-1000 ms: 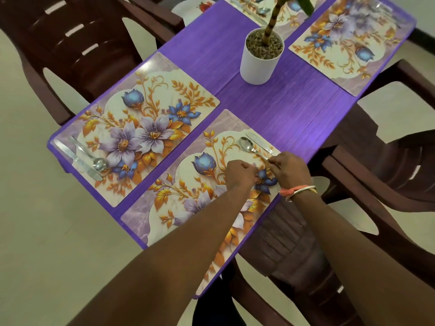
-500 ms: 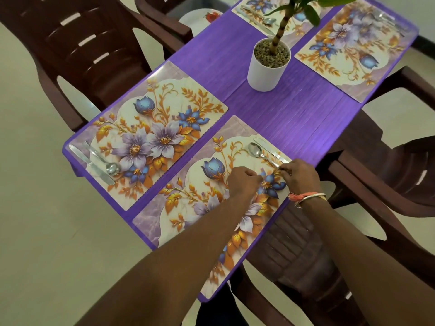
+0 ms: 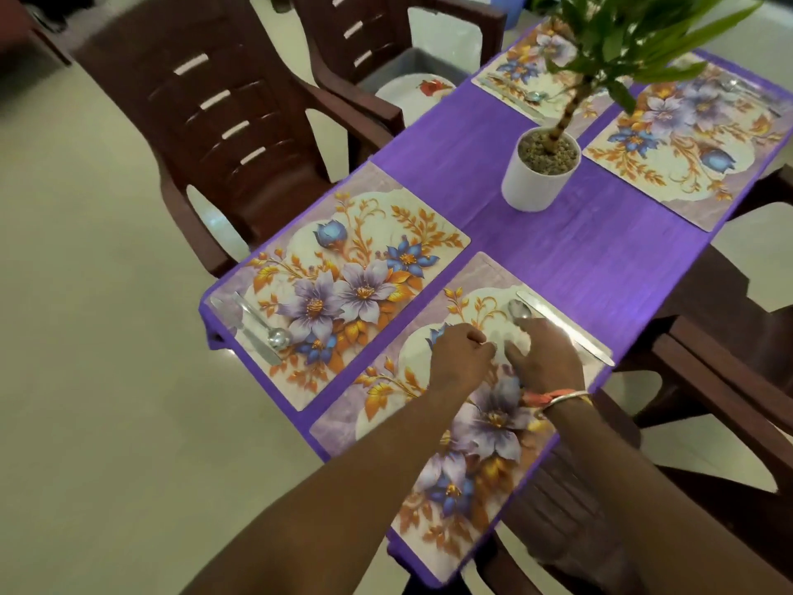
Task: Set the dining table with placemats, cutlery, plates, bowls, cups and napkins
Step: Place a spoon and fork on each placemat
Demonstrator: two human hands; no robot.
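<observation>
1. Right hand (image 3: 546, 358) lies palm down on the near right placemat (image 3: 493, 461), fingers bent over the handle of a spoon (image 3: 519, 310). Whether it grips the handle, cannot tell. Orange thread and a metal bangle (image 3: 563, 397) sit on its wrist.
2. Left hand (image 3: 462, 358) is just beside it, over the same mat, fingers curled into a fist, nothing visible in it.
3. The spoon bowl sticks out on the far side of the right fingers. A table knife (image 3: 563, 326) lies just right of the spoon, along the mat's right edge.
4. Near left placemat (image 3: 356, 268), same floral print, carries a second spoon (image 3: 278, 337) and second knife (image 3: 251, 337) side by side at its left end.
5. Two more floral placemats sit at the far end: far right mat (image 3: 686, 135) and far left mat (image 3: 521, 66), each with cutlery, blurred.
6. All mats are on a purple table (image 3: 579, 259). A white pot (image 3: 536, 182) with a green plant stands in its middle.
7. Brown plastic chairs surround the table. The far left chair (image 3: 386, 27) holds a white plate (image 3: 414, 98) with a red motif on its seat.
</observation>
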